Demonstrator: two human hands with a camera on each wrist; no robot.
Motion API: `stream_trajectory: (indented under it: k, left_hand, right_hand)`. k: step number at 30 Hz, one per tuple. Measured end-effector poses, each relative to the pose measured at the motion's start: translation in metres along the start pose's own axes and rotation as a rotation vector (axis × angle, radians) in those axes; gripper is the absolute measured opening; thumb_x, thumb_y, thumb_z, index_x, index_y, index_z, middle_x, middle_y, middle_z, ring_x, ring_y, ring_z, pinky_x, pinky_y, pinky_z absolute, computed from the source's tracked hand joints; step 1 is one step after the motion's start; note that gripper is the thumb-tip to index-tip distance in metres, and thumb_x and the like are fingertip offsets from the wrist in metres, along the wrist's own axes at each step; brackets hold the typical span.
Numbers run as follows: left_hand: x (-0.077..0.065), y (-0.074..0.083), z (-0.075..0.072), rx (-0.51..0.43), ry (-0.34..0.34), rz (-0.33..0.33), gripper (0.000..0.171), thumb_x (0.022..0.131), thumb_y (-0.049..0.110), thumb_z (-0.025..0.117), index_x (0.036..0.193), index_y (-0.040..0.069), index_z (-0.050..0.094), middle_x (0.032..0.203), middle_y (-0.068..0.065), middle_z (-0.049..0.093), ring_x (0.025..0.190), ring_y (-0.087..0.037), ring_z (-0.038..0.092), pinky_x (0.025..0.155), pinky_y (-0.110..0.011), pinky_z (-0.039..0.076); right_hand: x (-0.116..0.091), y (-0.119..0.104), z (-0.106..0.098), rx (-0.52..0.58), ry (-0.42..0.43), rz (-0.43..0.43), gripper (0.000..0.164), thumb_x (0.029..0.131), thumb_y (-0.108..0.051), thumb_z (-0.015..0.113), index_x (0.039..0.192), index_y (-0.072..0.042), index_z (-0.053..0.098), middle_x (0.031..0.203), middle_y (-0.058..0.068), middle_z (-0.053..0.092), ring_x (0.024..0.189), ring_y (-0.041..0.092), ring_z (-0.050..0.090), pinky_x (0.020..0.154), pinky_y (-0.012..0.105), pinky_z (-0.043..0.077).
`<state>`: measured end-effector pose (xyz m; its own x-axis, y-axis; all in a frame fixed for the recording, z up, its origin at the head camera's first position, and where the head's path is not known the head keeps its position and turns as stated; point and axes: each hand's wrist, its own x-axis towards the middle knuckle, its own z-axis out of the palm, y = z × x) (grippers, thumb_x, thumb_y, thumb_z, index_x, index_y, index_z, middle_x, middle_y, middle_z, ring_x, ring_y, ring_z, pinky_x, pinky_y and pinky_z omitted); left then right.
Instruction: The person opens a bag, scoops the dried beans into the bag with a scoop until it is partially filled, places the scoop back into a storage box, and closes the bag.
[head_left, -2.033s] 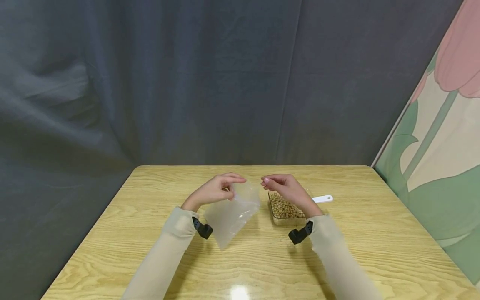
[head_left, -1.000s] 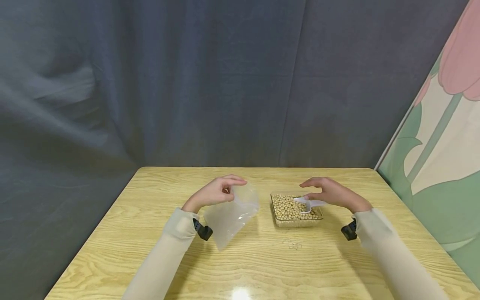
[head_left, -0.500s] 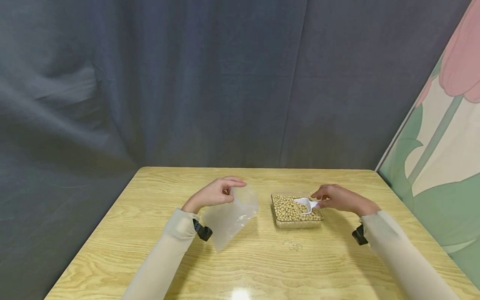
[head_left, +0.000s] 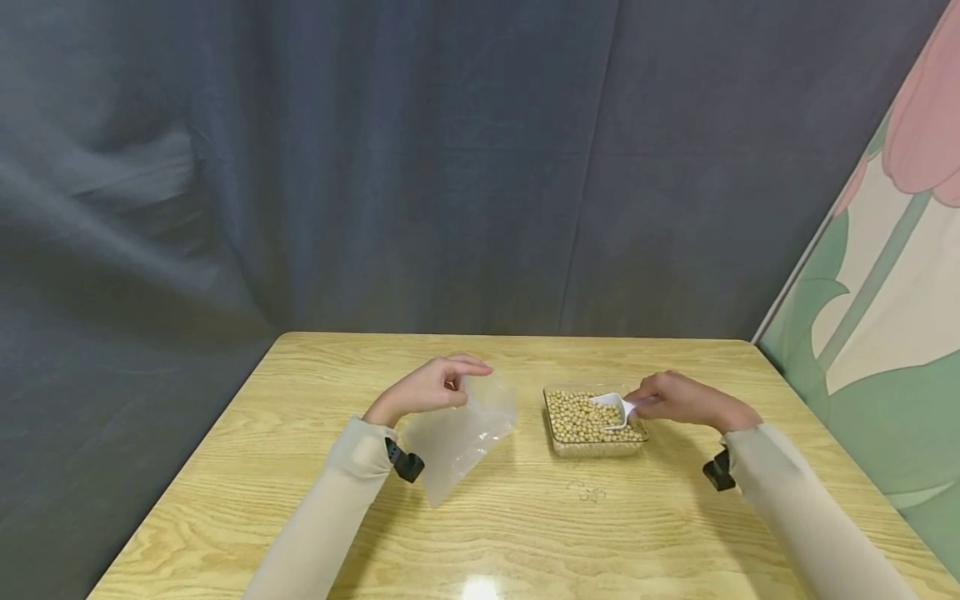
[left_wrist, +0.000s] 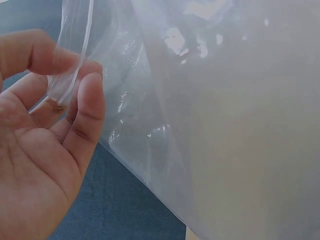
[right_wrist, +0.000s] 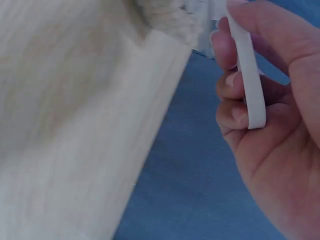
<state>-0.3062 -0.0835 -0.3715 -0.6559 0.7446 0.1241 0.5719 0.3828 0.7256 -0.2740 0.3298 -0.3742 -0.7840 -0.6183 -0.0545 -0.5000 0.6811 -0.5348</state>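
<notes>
A clear plastic zip bag (head_left: 461, 437) is pinched by the left hand (head_left: 431, 386), its ribbed top edge being caught between the thumb and the index finger, whose tips are brought close together. From that pinch the bag is hung downward and to the right, with a lower corner pointed toward the person; highlights are scattered over its creased film. In the left wrist view, most of the space to the right of the pinch is filled by the bag.

A white scoop (head_left: 613, 408) is gripped by the right hand (head_left: 686, 402). Its slim handle is held between the thumb and the curled fingers, and the handle's end is seen against the fingers in the right wrist view. To the left of this grip, the scoop's head is set among round yellow beans (head_left: 568, 417), by which a clear rectangular container (head_left: 597, 449) is filled nearly to the rim. The container is placed to the left of the right-hand grip and to the right of the left-hand grip, well apart from the latter, on a wood-grain table (head_left: 525, 542).

Faint marks (head_left: 587, 490) are seen on the tabletop below and to the left of the right-hand grip. Beyond both grips, the background is covered by a dark blue-grey curtain (head_left: 420, 167).
</notes>
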Motion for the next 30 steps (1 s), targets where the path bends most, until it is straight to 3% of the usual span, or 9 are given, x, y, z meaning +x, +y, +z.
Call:
stream_trajectory:
  k: [5,11,14,17,19,21,24,26,30]
  left_hand:
    - [0.001,-0.001,0.001,0.004,0.001,0.001,0.053,0.085,-0.002,0.052,0.138,0.003,0.052,0.144,-0.016,0.045,0.076,-0.015,0.05,0.068,-0.025,0.042]
    - [0.001,-0.001,0.003,-0.003,0.0,0.005,0.053,0.085,-0.002,0.053,0.138,0.003,0.052,0.143,-0.014,0.046,0.079,-0.015,0.05,0.069,-0.025,0.044]
    - [0.001,-0.001,0.004,-0.007,0.001,0.003,0.053,0.085,-0.001,0.053,0.137,0.003,0.053,0.143,-0.014,0.047,0.079,-0.015,0.051,0.069,-0.024,0.044]
    - [0.002,-0.001,0.004,-0.007,0.0,0.003,0.053,0.084,-0.001,0.053,0.137,0.004,0.053,0.143,-0.014,0.047,0.079,-0.015,0.051,0.069,-0.024,0.045]
    - [0.002,-0.001,0.004,0.0,0.0,0.001,0.053,0.085,-0.001,0.053,0.137,0.004,0.053,0.143,-0.014,0.047,0.08,-0.015,0.052,0.07,-0.024,0.045]
    - [0.002,-0.001,0.003,0.005,0.0,0.003,0.053,0.085,-0.001,0.053,0.137,0.004,0.053,0.143,-0.014,0.046,0.08,-0.015,0.052,0.07,-0.024,0.045]
    - [0.002,0.0,0.003,0.003,0.0,0.001,0.053,0.085,-0.001,0.053,0.137,0.003,0.053,0.143,-0.014,0.046,0.081,-0.015,0.052,0.07,-0.025,0.045]
    - [0.002,-0.001,0.004,0.002,0.001,0.005,0.052,0.085,-0.001,0.053,0.137,0.002,0.053,0.143,-0.015,0.047,0.08,-0.015,0.052,0.071,-0.024,0.045]
    - [0.002,-0.002,0.005,0.004,0.003,0.013,0.053,0.084,-0.001,0.054,0.137,0.002,0.053,0.142,-0.014,0.047,0.081,-0.015,0.051,0.072,-0.024,0.045]
  right_hand:
    - [0.003,-0.005,-0.002,-0.05,0.006,-0.044,0.022,0.091,-0.011,0.063,0.104,0.004,0.072,0.099,0.019,0.068,0.093,0.035,0.065,0.079,0.043,0.055]
    - [0.004,-0.005,0.0,-0.021,-0.009,-0.05,0.023,0.09,-0.011,0.065,0.104,0.006,0.071,0.089,0.009,0.068,0.082,0.02,0.067,0.074,0.031,0.055]
    - [0.006,-0.005,0.001,0.022,-0.025,-0.047,0.018,0.091,-0.01,0.063,0.096,0.004,0.074,0.069,0.001,0.061,0.057,0.002,0.049,0.062,0.022,0.046]
    - [0.007,-0.006,0.003,0.054,-0.033,-0.048,0.016,0.092,-0.008,0.061,0.086,0.001,0.074,0.059,-0.001,0.052,0.051,-0.001,0.022,0.056,0.022,0.036]
    - [0.007,-0.005,0.004,0.052,-0.03,-0.048,0.019,0.092,-0.009,0.061,0.078,-0.003,0.071,0.065,0.008,0.061,0.049,-0.001,0.022,0.057,0.022,0.037]
    - [0.006,-0.003,0.005,0.036,-0.019,-0.05,0.018,0.092,-0.01,0.061,0.078,-0.005,0.071,0.086,0.021,0.069,0.051,0.002,0.041,0.063,0.024,0.046]
    - [0.005,0.0,0.007,0.025,-0.003,-0.062,0.016,0.092,-0.012,0.061,0.08,-0.007,0.07,0.11,0.03,0.065,0.075,0.019,0.064,0.074,0.032,0.053]
    - [0.004,0.0,0.008,0.029,0.004,-0.069,0.016,0.093,-0.013,0.061,0.082,-0.006,0.07,0.107,0.028,0.066,0.083,0.026,0.065,0.077,0.035,0.054]
    - [0.005,0.003,0.014,0.077,-0.001,-0.061,0.028,0.094,-0.014,0.059,0.068,-0.002,0.059,0.101,0.029,0.066,0.058,0.008,0.046,0.069,0.029,0.048]
